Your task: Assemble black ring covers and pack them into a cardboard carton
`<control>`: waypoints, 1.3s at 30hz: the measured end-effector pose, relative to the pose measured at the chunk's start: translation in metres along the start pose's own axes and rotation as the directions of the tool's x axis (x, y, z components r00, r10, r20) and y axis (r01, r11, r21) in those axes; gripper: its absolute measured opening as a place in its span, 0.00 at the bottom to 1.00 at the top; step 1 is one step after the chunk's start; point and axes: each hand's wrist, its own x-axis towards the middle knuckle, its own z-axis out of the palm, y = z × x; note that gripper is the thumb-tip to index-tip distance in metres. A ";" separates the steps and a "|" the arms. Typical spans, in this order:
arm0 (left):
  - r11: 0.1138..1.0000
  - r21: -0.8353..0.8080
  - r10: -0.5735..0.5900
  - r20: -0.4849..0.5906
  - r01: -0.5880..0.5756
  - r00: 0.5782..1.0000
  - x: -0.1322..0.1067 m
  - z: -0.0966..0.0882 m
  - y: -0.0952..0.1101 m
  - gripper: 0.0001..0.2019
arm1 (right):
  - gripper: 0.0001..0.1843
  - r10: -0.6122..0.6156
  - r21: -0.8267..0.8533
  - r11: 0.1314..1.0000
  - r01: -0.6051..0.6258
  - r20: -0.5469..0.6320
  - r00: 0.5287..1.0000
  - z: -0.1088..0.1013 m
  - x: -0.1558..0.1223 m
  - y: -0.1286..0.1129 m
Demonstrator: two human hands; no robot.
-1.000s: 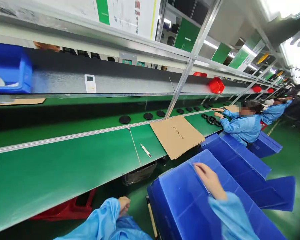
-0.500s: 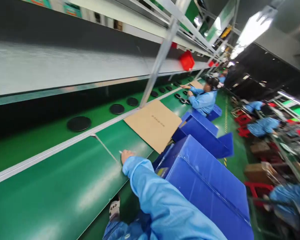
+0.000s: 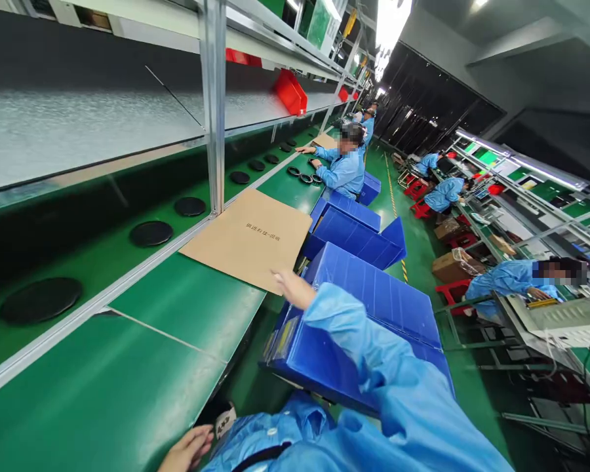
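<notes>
My right hand (image 3: 294, 288) is stretched forward at the near right corner of a flat brown cardboard sheet (image 3: 255, 229) with printed characters. Its fingers are extended and slightly blurred; I cannot tell whether they touch the sheet. The cardboard lies on the green bench top (image 3: 142, 373) and reaches past its front edge towards a blue plastic box (image 3: 368, 328). Low in the view, close to my body, my left hand (image 3: 189, 449) has its fingers curled together, with nothing visible in them.
Black discs (image 3: 151, 233) lie in a row on the green strip behind the metal rail (image 3: 128, 275). A post (image 3: 213, 111) rises at the cardboard's far edge. Another blue box (image 3: 354, 229) stands farther on. A co-worker (image 3: 344, 167) sits beyond, near black rings (image 3: 305, 178).
My view has turned to the right. My right hand has left the bench top by the seam and moved forward to the cardboard's corner. My left hand has come into view.
</notes>
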 end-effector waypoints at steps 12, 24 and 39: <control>0.998 -0.063 0.023 -0.117 -0.031 0.993 0.001 0.073 0.036 0.10 | 0.16 0.192 -0.203 0.963 -0.177 0.059 0.980 -0.027 -0.094 0.132; 0.953 -0.294 -0.012 -0.285 -0.076 0.959 -0.043 0.127 -0.024 0.07 | 0.20 -0.003 -0.269 0.963 0.019 0.059 0.998 -0.032 -0.075 0.128; 0.975 -0.217 -0.024 -0.289 -0.041 0.957 -0.088 0.161 -0.015 0.14 | 0.14 0.151 -0.395 0.918 -0.037 0.261 0.953 -0.051 -0.237 0.266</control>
